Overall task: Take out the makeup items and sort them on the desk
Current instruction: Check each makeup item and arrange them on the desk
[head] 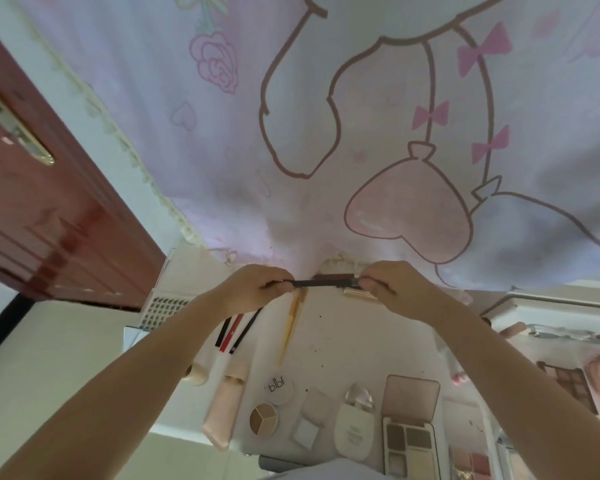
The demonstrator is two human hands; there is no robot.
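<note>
curtain: pale lilac-white, printed with brown cartoon outlines, pink bows, a pink rose, a large pink heart
door: reddish brown, with a brass-coloured handle plate
desk: off-white, speckled with small dark spots
slim pencil: black, held between both hands
long brush: yellow-gold handle
pencils: two black, one red, side by side
tube: soft pink with a paler cap
round pot: white rim, three wedges of tan, brown and cream
round lid: white with dark lettering
open palette: dusty pink lid, white tray, grey-brown and cream pans
bottle: cream with a clear cap
</note>
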